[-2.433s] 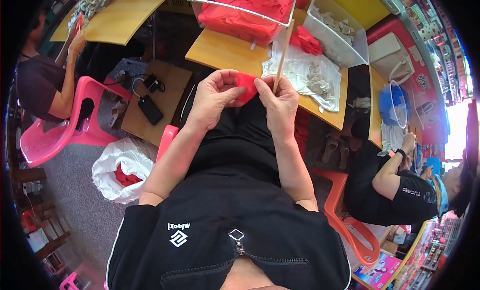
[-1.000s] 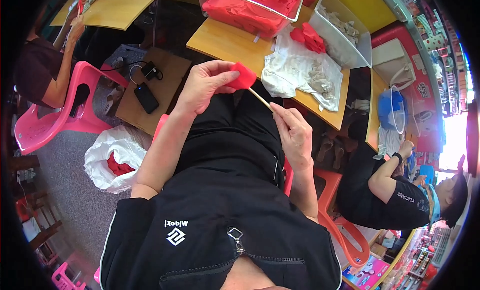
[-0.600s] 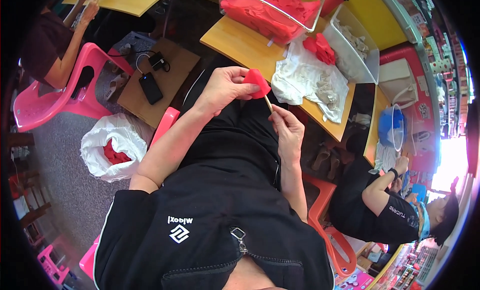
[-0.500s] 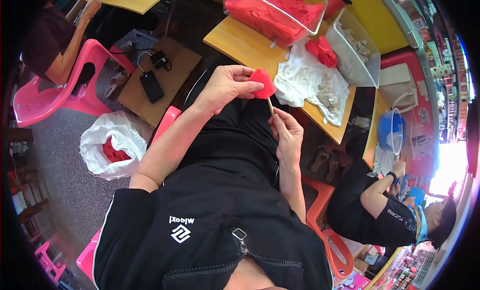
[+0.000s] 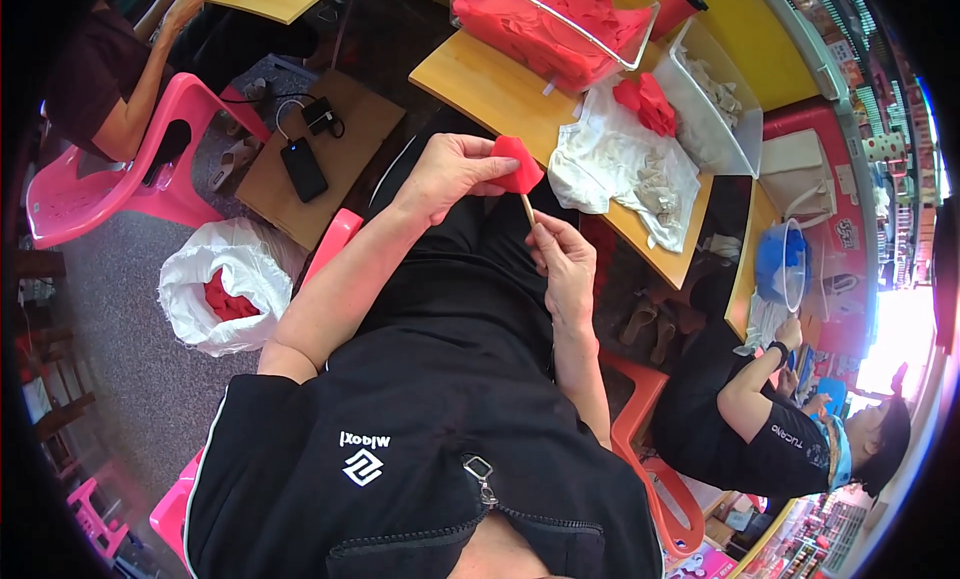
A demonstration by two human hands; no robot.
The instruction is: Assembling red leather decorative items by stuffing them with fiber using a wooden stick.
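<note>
Over my lap, my left hand [image 5: 452, 178] pinches a small red cloth-like piece [image 5: 516, 167] shaped like a petal or bud, thumb pressed on its side. A thin pale wooden stick [image 5: 528, 209] comes out of the lower end of the red piece. Its other end sits between the thumb and fingers of my right hand [image 5: 563, 259]. How the stick joins the red piece is hidden inside. Past my hands, a dirty white cloth [image 5: 625, 169] lies on the wooden table [image 5: 480, 74], with a loose red piece [image 5: 645, 104] on it.
A clear bin [image 5: 640, 54] heaped with red pieces and a bin of whitish scraps [image 5: 710, 139] stand on the table. To my left are a white sack [image 5: 180, 309], cardboard with a black phone-like device [image 5: 303, 170], and a pink chair [image 5: 185, 189]. Co-workers sit on both sides.
The red piece has tilted and moved slightly left, and my right hand with the stick has shifted left too. Both hands keep their hold.
</note>
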